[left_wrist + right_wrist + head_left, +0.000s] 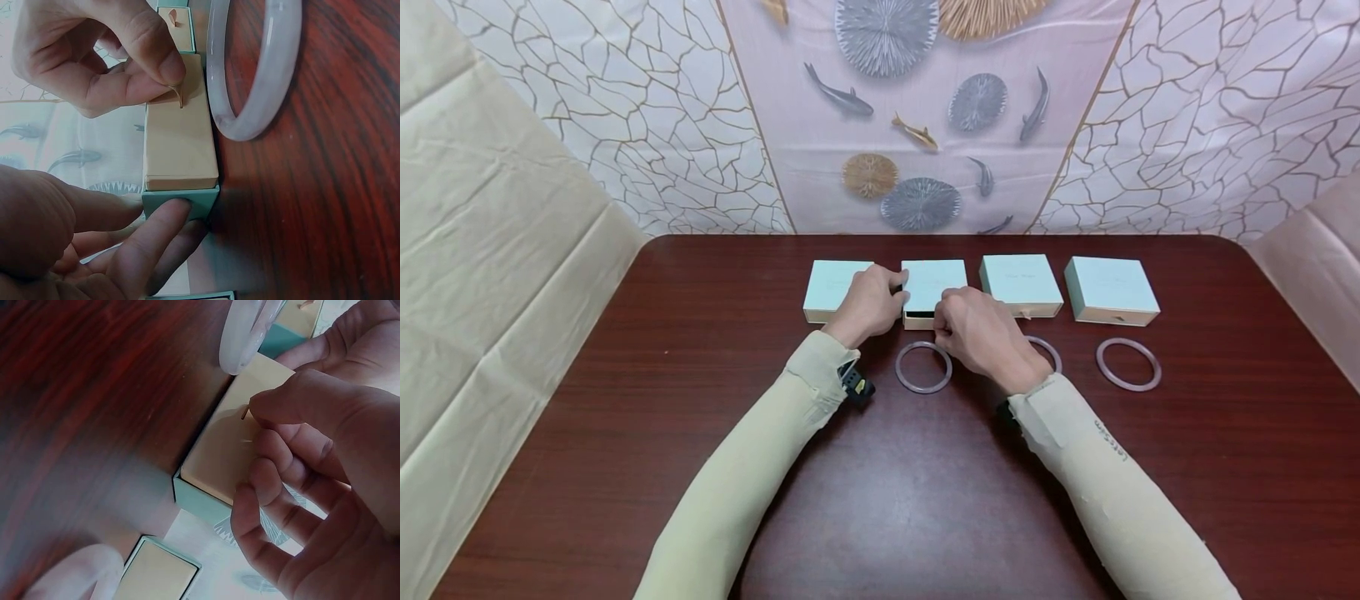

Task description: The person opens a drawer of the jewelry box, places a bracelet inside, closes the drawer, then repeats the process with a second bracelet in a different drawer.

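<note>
R hand (pixel 979 329): pinching thin tab (pixel 180 98) tight, thumb + finger. L hand (pixel 867 304): gripping box (pixel 933 279) by L end. Pale mint, w/ cream drawer (pixel 178 147) slightly out. Sits just behind leftmost bangle (pixel 924 391).

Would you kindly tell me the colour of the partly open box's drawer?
The drawer is light tan; it shows best in the left wrist view.

Dark red-brown, wood-grained table (pixel 880 517) with rounded far corners. Carries, in a row toward the far edge, a pale-green leftmost box (pixel 833 282), a second box (pixel 931 279) with its drawer (pixel 918 323) slightly out, a third box (pixel 1019 278) and a rightmost box (pixel 1112 283). Bears, nearer, a lilac left ring (pixel 924 390), a partly hidden middle ring (pixel 1053 351) and a right ring (pixel 1128 387).
</note>
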Demonstrator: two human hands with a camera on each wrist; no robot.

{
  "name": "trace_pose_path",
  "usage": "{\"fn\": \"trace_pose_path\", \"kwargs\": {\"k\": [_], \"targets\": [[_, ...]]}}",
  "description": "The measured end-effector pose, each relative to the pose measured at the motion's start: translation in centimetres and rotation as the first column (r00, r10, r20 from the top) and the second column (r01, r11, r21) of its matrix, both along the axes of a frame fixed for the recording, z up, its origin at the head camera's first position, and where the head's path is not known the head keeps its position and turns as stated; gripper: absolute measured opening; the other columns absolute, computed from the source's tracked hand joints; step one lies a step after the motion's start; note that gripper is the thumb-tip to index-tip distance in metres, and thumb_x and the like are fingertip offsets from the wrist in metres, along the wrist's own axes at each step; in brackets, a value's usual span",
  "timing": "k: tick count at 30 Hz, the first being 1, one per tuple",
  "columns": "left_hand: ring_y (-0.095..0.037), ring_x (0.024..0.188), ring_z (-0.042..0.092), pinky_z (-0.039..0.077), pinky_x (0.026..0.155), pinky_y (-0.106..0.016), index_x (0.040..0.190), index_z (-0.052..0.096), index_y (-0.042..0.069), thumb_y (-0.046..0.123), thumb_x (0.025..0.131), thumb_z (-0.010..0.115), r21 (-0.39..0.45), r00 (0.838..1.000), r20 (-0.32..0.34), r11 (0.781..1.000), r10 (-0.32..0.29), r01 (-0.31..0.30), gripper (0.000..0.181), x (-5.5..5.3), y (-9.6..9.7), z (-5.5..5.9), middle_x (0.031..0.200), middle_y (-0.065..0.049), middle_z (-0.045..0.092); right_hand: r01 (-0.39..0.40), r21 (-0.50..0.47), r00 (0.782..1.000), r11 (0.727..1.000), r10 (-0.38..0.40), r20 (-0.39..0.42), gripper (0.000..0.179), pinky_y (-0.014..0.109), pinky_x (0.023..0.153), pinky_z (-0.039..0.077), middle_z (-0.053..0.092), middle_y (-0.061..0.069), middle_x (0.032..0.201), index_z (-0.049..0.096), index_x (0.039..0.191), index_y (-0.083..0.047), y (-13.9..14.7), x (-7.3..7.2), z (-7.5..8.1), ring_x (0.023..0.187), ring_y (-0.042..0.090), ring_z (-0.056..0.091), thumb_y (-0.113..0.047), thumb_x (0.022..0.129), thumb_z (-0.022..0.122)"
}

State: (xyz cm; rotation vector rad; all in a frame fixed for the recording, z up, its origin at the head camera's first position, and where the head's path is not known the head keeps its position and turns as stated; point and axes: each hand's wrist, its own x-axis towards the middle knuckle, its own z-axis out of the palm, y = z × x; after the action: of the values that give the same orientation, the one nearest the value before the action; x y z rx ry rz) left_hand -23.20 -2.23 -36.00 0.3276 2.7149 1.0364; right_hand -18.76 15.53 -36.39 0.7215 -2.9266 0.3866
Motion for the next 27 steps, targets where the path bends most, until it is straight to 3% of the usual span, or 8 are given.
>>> {"fn": "trace_pose_path", "kwargs": {"k": [10,15,19,22,27], "targets": [[-0.012,0.045,0.039,0.040,0.059,-0.024,0.151,0.050,0.018,0.019,0.107,0.055,-0.004,1.000,0.003,1.000,-0.007,0.007,0.044,-0.01,-0.02,-0.08,0.149,-0.008,0.058,0.002,0.003,1.000,1.000,-0.002,-0.003,0.027,0.027,0.056,0.041,0.058,-0.003,0.071,0.062,0.059,-0.016,-0.03,0.04,-0.07,0.064,0.011,0.053,0.003,0.077,0.069],[-0.012,0.045,0.039,0.040,0.058,-0.024,0.150,0.051,0.018,0.019,0.107,0.055,0.004,1.000,0.004,1.000,-0.002,0.002,0.043,0.01,-0.08,-0.03,0.153,-0.005,0.054,-0.005,0.006,1.000,1.000,0.005,-0.014,0.029,0.027,0.055,0.040,0.057,-0.003,0.069,0.060,0.057,-0.016,-0.08,0.08,0.02,0.064,0.011,0.051,0.004,0.076,0.068],[-0.012,0.044,0.038,0.039,0.056,-0.024,0.151,0.050,0.017,0.019,0.107,0.054,0.013,1.000,0.016,1.000,-0.004,0.004,0.044,0.04,-0.12,0.05,0.126,-0.012,0.069,-0.009,0.009,1.000,1.000,0.009,-0.020,0.029,0.027,0.056,0.040,0.057,-0.002,0.069,0.059,0.056,-0.016,-0.13,0.10,0.08,0.064,0.011,0.051,0.004,0.075,0.067],[-0.012,0.044,0.038,0.038,0.055,-0.023,0.151,0.050,0.016,0.019,0.107,0.054,0.015,1.000,0.012,1.000,-0.012,0.012,0.044,0.03,-0.10,0.04,0.106,-0.014,0.069,0.000,0.012,1.000,1.000,0.001,-0.015,0.028,0.027,0.057,0.042,0.058,-0.003,0.070,0.060,0.057,-0.016,-0.13,0.10,0.07,0.065,0.010,0.052,0.004,0.075,0.068],[-0.011,0.043,0.037,0.038,0.054,-0.023,0.150,0.051,0.016,0.018,0.107,0.054,0.018,1.000,0.004,1.000,-0.011,0.011,0.044,0.05,-0.10,0.01,0.111,-0.013,0.070,-0.004,0.019,1.000,1.000,0.004,-0.006,0.031,0.027,0.056,0.040,0.056,-0.002,0.069,0.057,0.055,-0.016,-0.11,0.06,0.06,0.064,0.010,0.049,0.004,0.075,0.068]]}}
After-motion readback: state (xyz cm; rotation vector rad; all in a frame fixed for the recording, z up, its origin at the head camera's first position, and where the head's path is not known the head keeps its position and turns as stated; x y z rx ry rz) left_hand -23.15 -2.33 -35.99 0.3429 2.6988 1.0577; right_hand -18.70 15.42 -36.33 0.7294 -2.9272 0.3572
